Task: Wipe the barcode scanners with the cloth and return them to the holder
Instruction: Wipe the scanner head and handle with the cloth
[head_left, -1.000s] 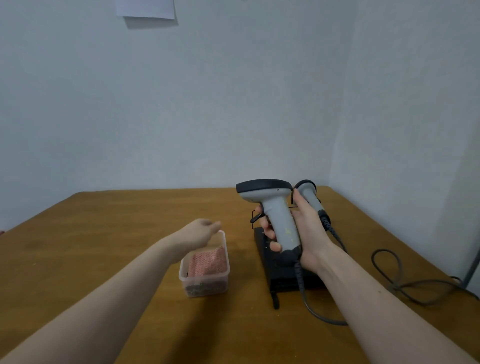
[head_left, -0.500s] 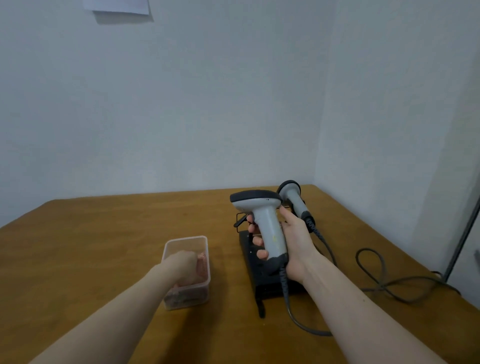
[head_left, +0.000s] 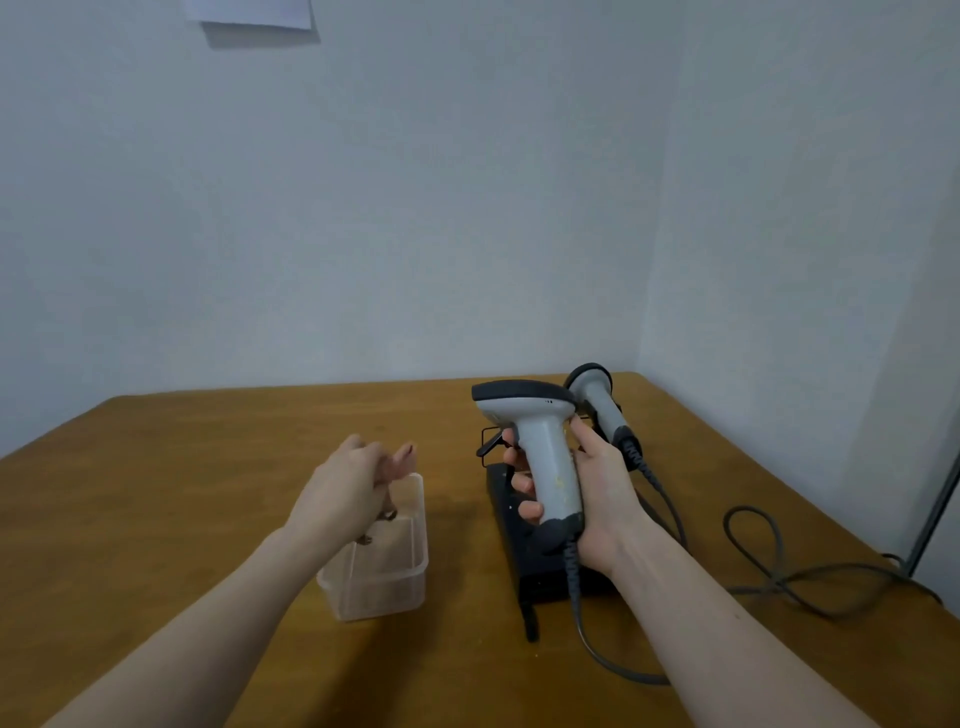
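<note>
Grey plastic forms the barcode scanner (head_left: 540, 457) that the right hand (head_left: 597, 499) holds upright above the black holder (head_left: 524, 561), fingers wrapped fully round the grip and thumb behind it. It looks rigid, smooth and fairly light, so the handle is the natural place to hold while the dark-capped head stays exposed for wiping. Its cable (head_left: 587, 639) hangs from the base and loops over the wooden table (head_left: 182, 467); it may drag or snag when the scanner is turned. A second scanner (head_left: 597, 400) leans in the holder just behind, close enough to be knocked.

To the left, the left hand (head_left: 353, 488) hovers above a clear plastic tub (head_left: 384, 566), fingers curled and pinching a small fold of reddish cloth (head_left: 376, 525), which looks soft and limp and mostly hides beneath the palm. The light tub could tip if the cloth catches its rim. Open tabletop lies left and near; walls close in behind and to the right.
</note>
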